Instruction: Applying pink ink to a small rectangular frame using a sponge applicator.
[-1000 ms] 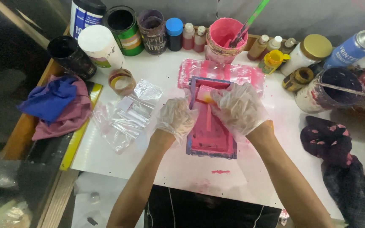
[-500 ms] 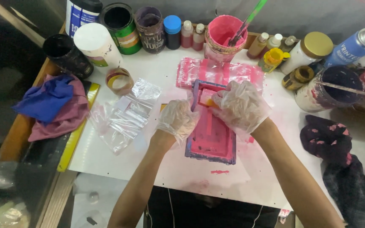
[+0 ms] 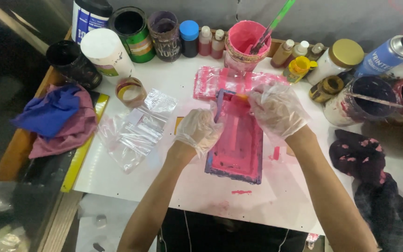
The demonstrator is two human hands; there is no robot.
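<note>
A small purple-framed printing screen (image 3: pixel 237 142) smeared with pink ink lies on the white table (image 3: pixel 276 196) in front of me. My left hand (image 3: pixel 199 129), in a clear plastic glove, presses on the screen's left edge. My right hand (image 3: pixel 276 109), also gloved, is closed on a small orange-topped scraper (image 3: pixel 242 98) at the far end of the screen. A pink-stained sheet (image 3: pixel 218 80) lies just beyond the frame.
A pink ink tub with a green stick (image 3: pixel 245 44) stands behind the screen. Jars, cans and small bottles line the back edge. Clear plastic bags (image 3: pixel 136 129) and a tape roll (image 3: pixel 130 91) lie left. Rags sit at the left (image 3: pixel 54 119) and right (image 3: pixel 367 161).
The frame has tilted slightly, and both hands stay on it. My right hand has shifted a little toward the frame's far end.
</note>
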